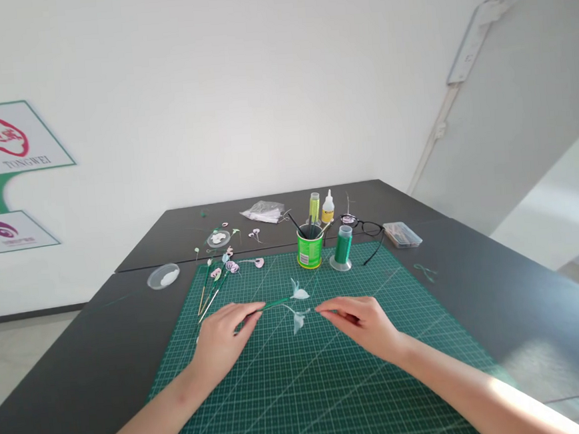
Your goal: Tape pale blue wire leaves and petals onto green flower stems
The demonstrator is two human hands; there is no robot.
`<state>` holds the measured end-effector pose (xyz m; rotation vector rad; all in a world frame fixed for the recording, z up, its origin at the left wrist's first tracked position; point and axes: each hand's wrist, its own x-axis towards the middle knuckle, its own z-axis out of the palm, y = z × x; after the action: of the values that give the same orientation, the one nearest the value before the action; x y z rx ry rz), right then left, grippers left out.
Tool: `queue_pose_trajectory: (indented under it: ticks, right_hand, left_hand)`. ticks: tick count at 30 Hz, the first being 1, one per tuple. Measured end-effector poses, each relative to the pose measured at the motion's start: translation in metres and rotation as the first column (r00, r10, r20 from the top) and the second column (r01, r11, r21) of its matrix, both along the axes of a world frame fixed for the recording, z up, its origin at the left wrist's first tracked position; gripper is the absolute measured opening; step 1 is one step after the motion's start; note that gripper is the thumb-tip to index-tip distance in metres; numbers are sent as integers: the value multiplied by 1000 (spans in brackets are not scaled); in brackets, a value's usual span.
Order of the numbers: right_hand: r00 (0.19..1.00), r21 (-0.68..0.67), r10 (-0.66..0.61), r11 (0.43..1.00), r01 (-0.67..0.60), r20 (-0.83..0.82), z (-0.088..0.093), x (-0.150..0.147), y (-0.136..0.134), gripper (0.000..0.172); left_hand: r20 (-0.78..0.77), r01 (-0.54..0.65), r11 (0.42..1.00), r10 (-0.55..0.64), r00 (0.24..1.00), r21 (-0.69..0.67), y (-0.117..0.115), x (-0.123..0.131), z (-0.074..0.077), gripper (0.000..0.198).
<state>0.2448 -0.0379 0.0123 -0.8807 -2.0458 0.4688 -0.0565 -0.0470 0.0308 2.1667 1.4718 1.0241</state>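
Observation:
My left hand (225,330) is closed, with thumb and forefinger pinching a thin green flower stem (277,303). The stem points right and bears a pale blue-white flower (299,292) at its end. A second pale flower (298,320) hangs just below on a thin curved stalk. Close to the right of these flowers is my right hand (362,321), its thumb and forefinger pinched together; whatever is between those fingertips is too small to make out. Both hands are above the green cutting mat (303,390).
Behind the flowers stand a green can (310,250) of tools, a green thread spool (343,247), a yellow-green spool (315,207) and a glue bottle (327,208). Glasses (370,228) and a plastic box (402,234) lie right. Small petals (231,266), thin sticks (208,305) and a dish (163,276) lie left.

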Motion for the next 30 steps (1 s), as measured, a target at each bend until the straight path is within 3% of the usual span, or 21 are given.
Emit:
queue_pose_trajectory:
  ticks: [3,6,9,12,15,18,22,25,27,30]
  right_hand:
    - [999,45,-38,998,37,22,-4,5,5,23]
    - [974,71,-224,972,223,8,-5,8,12,21]
    - [911,114,-411,904,413,-42,-7,7,16,21]
    - [885,185,-463,867,462,-43,-12,-1,12,36]
    - [952,184,-305,937,297,16,-17,-15,2,48]
    - [994,-5,-15,1000,15,106,-18,-36,-7,53]
    - [959,-241,283,933,-267,35,-16,-66,-13,66]
    - [933,-343,330,867,-361,-146,-16,-74,-17,70]
    - [939,-417,295,842,-342,-176,-16,-69,-21,66]
    - [973,-433,223,872,-228,-64,-15,-49,-28,34]
  left_hand:
    - [237,-40,960,108,966,-276,3,0,5,20]
    - [461,65,867,199,865,-495,6,0,8,35]
    - [604,189,803,247,758,-565,5,1,9,40]
    - [702,309,749,281,654,-587,3,5,8,39]
    - [756,383,704,338,560,-598,0,10,5,40]
    - [768,436,662,359,530,-610,-3,14,1,41]
    - [773,482,642,296,561,-596,-8,19,-3,38]
    - [754,476,645,251,607,-598,-11,22,-3,34]
    - [750,455,656,269,605,-602,-12,22,-2,34]
    - [753,408,688,315,577,-600,-12,19,-1,39]
